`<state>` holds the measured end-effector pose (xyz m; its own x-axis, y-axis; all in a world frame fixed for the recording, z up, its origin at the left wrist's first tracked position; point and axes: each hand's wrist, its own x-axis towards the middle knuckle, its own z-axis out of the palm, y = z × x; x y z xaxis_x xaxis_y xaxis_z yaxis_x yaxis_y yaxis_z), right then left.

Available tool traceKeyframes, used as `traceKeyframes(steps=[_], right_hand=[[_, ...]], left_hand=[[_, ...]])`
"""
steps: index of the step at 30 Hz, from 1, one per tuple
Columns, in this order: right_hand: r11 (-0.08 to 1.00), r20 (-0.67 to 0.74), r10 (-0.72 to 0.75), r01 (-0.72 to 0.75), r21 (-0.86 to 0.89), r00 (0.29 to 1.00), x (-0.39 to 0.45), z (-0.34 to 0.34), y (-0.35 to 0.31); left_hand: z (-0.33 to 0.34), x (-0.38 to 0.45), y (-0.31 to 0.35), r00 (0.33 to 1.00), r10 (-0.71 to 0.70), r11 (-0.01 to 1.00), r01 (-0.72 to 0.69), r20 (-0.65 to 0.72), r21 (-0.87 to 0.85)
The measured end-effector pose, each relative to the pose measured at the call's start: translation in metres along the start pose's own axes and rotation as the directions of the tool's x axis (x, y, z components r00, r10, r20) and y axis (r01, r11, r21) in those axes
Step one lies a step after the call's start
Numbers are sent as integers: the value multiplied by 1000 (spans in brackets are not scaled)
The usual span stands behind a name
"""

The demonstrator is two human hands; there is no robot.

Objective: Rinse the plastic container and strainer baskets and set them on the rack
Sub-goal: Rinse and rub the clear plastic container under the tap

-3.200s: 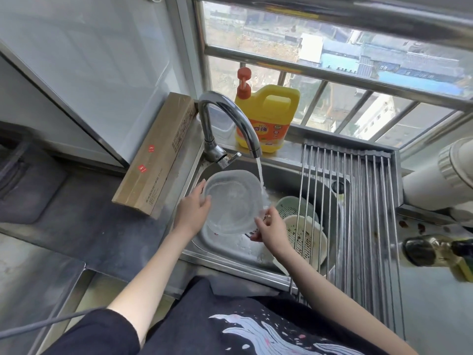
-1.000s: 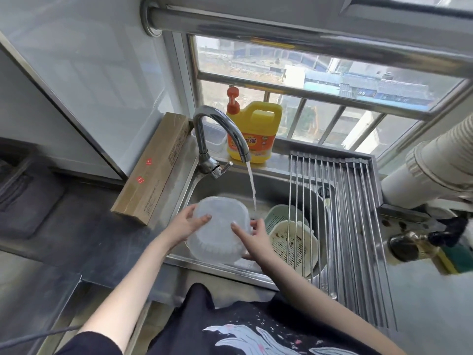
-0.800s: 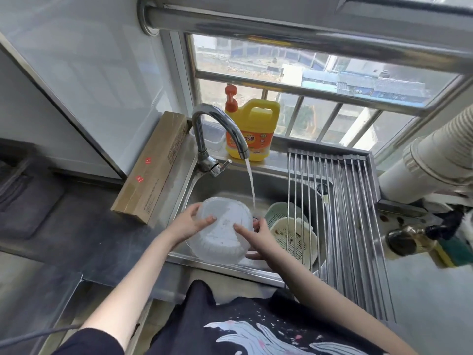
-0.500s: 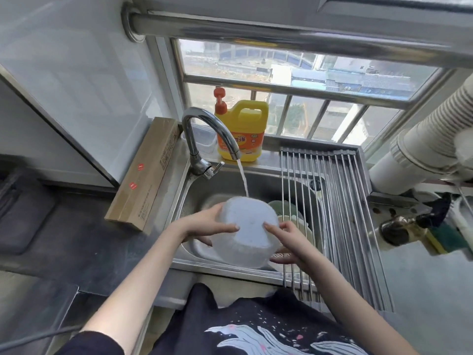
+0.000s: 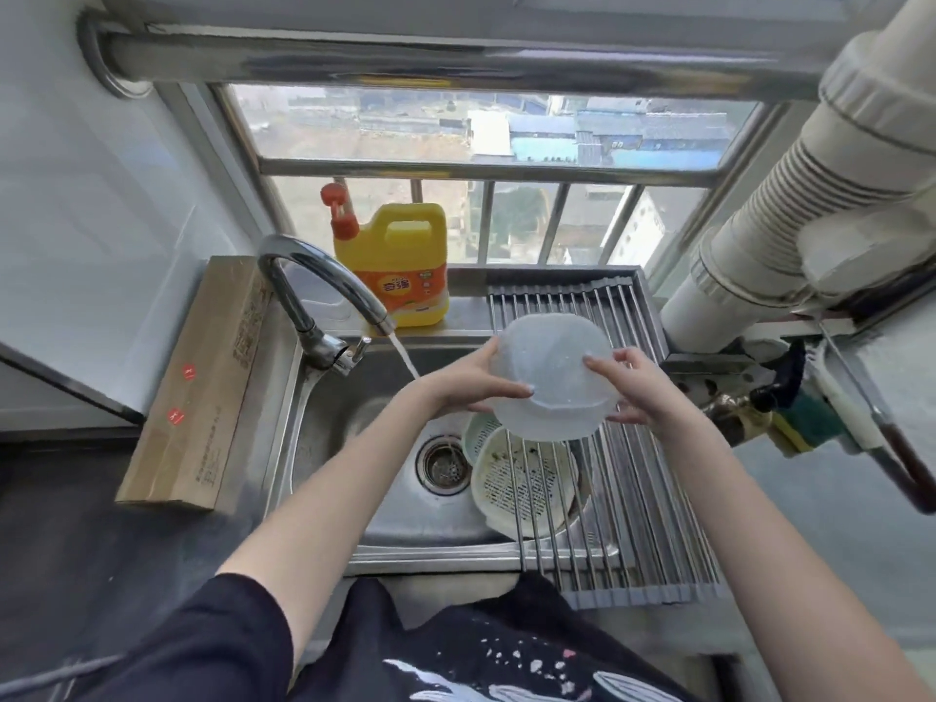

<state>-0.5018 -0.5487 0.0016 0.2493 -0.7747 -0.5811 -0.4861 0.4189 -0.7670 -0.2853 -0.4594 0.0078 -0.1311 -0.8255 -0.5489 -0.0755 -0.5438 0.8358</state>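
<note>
Container [image 5: 554, 377] upside down, gripped between left hand [image 5: 473, 385] and right hand [image 5: 640, 385], above rack's [image 5: 643, 478] far end; rinse looks done, placing underway; next lower it onto bars, baskets [image 5: 521, 486] wait in sink [image 5: 334, 448].

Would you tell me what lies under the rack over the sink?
Under the rack a cream strainer basket with dark scraps lies in the sink, a green one beside it. Their far parts are hidden by the container held in both hands.
</note>
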Motion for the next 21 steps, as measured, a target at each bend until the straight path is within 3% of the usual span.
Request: traceKeyframes(steps=[8,21], right_hand=[[993,-122,-71,82,85,990,63,7,-6],[980,-298,-198,188,-62,934,108,19,-5]], left_hand=[[3,60,0,975,78,997,-77,-207,17],[-2,128,-9,943,174,969,-112,-284,221]])
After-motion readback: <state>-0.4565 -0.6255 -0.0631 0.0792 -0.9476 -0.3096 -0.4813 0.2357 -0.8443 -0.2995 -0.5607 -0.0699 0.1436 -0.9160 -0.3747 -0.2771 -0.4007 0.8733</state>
